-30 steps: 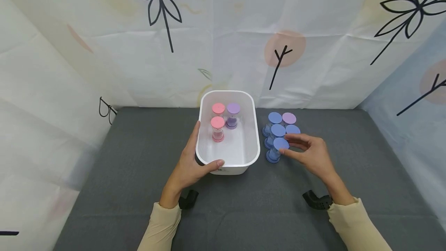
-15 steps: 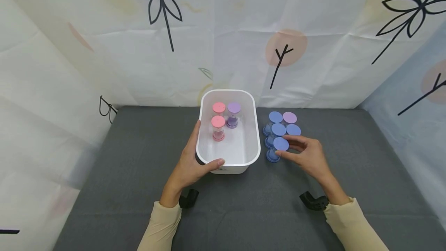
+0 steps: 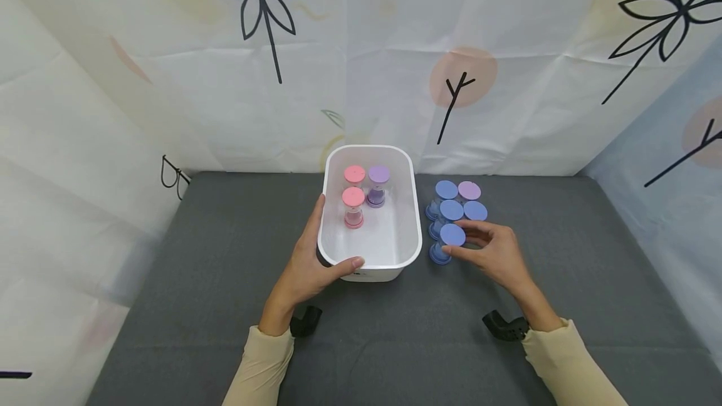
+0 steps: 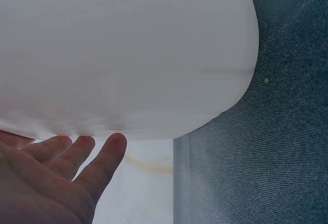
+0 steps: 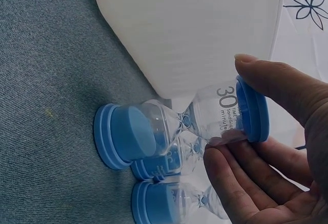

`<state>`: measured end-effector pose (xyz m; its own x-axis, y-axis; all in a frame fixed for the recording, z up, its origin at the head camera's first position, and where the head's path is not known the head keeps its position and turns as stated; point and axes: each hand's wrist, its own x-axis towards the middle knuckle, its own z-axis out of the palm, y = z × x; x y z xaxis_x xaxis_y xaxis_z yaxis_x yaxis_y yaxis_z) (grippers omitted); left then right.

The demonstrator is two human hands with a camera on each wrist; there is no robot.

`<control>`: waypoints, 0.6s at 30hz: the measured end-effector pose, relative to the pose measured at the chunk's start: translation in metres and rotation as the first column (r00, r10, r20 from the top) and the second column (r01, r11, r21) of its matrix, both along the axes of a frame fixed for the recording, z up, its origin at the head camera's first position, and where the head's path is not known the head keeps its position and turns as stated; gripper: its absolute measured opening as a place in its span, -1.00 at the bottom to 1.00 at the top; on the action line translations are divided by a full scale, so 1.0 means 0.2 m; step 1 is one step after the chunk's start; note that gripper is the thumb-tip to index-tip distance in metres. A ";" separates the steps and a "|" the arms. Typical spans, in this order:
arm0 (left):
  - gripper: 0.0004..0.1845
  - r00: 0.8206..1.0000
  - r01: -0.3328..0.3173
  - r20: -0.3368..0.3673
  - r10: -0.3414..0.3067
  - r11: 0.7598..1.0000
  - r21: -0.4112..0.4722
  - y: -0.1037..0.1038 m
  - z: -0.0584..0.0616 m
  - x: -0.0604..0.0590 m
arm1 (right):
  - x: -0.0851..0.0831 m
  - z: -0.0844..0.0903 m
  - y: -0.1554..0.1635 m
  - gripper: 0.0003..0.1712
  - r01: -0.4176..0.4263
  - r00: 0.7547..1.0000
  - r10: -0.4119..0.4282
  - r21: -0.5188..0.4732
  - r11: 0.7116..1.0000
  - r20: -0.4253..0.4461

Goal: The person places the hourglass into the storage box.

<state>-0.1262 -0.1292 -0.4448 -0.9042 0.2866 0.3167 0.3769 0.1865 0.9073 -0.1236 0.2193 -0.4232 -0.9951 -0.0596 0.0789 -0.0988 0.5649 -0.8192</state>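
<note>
Eight hourglasses [image 3: 452, 235]: four blue, two pink, two purple.

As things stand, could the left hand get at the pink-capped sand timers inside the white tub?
Probably yes, once it lets go: the left hand grips the near corner of the open-topped white plastic tub, and nothing covers the two upright pink-capped sand timers just beyond its fingers.

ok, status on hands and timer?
Left hand grips white plastic tub rim. Right hand pinches nearest blue sand timer, upright on mat. Nothing blocking.
</note>
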 end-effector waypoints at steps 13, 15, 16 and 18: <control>0.32 1.000 -0.005 0.012 0.005 1.000 0.002 0.00 0.00 0.00 | 0.01 -0.01 -0.01 -0.35 -0.006 1.000 0.006 -0.011 1.000 0.007; 0.32 1.000 -0.005 0.013 0.005 1.000 0.000 0.00 0.00 0.00 | 0.01 -0.01 -0.01 -0.36 -0.005 1.000 0.005 -0.010 1.000 -0.001; 0.32 1.000 -0.005 0.012 0.005 1.000 0.001 0.00 0.00 0.00 | 0.01 -0.01 -0.01 -0.36 -0.005 1.000 0.005 -0.010 1.000 -0.004; 0.31 1.000 -0.006 0.007 0.006 1.000 -0.002 0.00 0.00 0.00 | 0.01 -0.01 -0.01 -0.37 -0.004 1.000 0.004 -0.007 1.000 -0.009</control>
<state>-0.1257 -0.1287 -0.4444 -0.9080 0.2820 0.3098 0.3696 0.1908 0.9094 -0.1215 0.2173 -0.4257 -0.9942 -0.0626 0.0879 -0.1078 0.5591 -0.8220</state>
